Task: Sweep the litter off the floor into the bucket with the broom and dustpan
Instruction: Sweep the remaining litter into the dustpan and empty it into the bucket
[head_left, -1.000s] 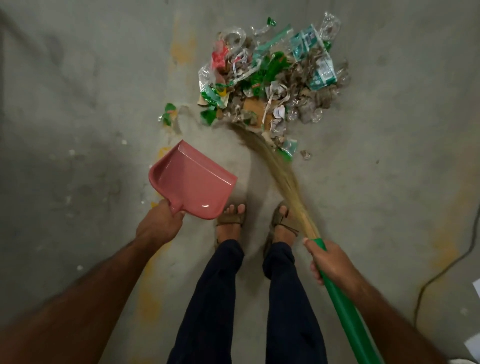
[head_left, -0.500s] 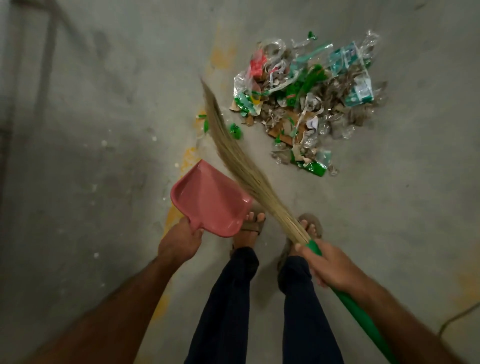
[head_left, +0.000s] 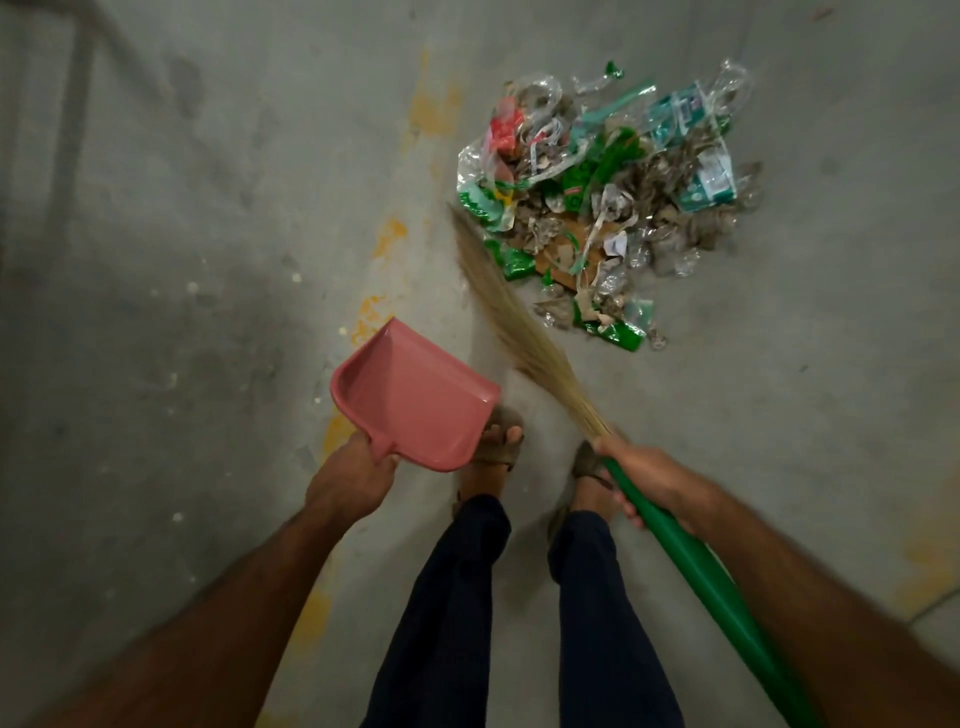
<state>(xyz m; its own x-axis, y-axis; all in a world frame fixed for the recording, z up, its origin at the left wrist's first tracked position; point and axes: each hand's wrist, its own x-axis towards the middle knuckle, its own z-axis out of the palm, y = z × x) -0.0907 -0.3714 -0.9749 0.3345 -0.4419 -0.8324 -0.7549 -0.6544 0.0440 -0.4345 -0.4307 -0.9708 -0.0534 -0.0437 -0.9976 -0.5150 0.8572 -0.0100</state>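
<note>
Head view: left hand (head_left: 353, 480) grips dustpan (head_left: 415, 397) held off the floor, right hand (head_left: 649, 480) grips broom (head_left: 524, 332); sweeping now risks scattering litter (head_left: 608, 202) past the pan.

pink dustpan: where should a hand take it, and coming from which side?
Grip the short stub handle at the back wall of the pink dustpan, coming from behind, the person's side. The pan's open lip faces away toward the litter pile, so a rear grip leaves the mouth free. The left hand holds it there now, fingers curled round the stub.

One dustpan (head_left: 415, 400), one broom (head_left: 545, 358), one litter pile (head_left: 608, 202) (pieces uncountable), two hands (head_left: 350, 480)
</note>
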